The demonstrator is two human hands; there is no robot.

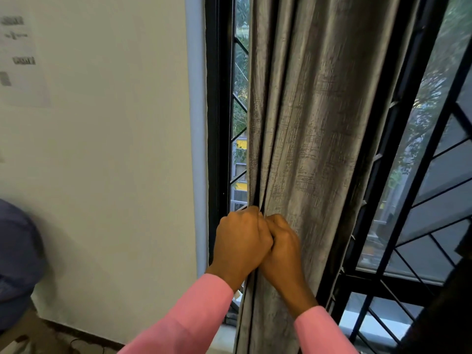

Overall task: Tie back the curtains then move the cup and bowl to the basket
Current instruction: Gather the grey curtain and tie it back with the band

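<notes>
The curtain, grey and gathered into narrow folds, is hung with its long axis running top to bottom, the lower end reaching down past the sill. Low on the curtain's left edge, both hands are clenched side by side with knuckles touching: the left hand is closed on the outer folds, and the right hand is curled into the cloth just beside it. Pink sleeves are worn. Behind the curtain a black window frame with a diagonal grille is seen. Left of the curtain a pale wall is found, with a paper sheet fixed high on it.
</notes>
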